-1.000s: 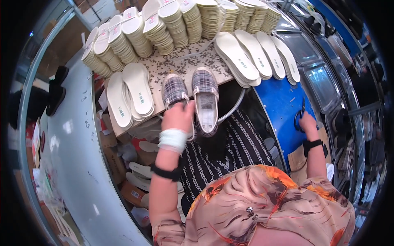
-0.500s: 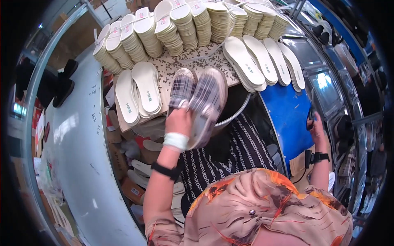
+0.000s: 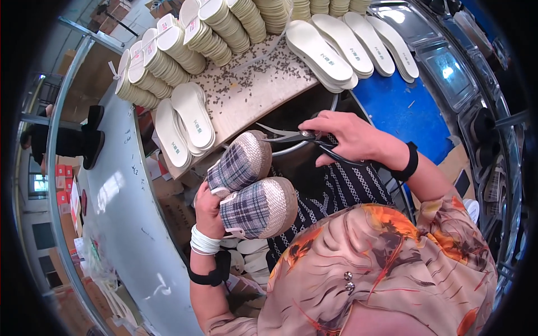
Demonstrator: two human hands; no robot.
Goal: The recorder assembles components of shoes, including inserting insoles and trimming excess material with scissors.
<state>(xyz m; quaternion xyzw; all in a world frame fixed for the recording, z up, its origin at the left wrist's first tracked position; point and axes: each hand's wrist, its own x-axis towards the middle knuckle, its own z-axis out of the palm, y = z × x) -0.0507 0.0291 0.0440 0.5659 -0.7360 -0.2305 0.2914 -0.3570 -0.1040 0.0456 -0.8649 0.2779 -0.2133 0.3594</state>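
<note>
My left hand [image 3: 208, 208] is closed around a pair of plaid shoes with woven, straw-coloured toe edges. The upper shoe [image 3: 235, 162] and the lower shoe [image 3: 252, 210] lie side by side over my lap, toes toward the right. My right hand [image 3: 350, 137] grips black-handled scissors [image 3: 305, 135], fingers in the handles. Their metal blades are parted and reach to the upper shoe's toe; whether a thread lies between them is too small to tell.
A wooden board [image 3: 246, 101] strewn with small brown bits carries tied stacks of insoles [image 3: 224, 22] and loose white insoles [image 3: 193, 115]. More insoles [image 3: 319, 53] lie by a blue surface [image 3: 400, 120]. Clear plastic trays [image 3: 448, 70] stand right; a pale tabletop [image 3: 109, 196] runs left.
My right hand has brought the scissors from the far right over to the shoes, and the blades are parted. My left hand has lowered the shoes and turned their toes rightward.
</note>
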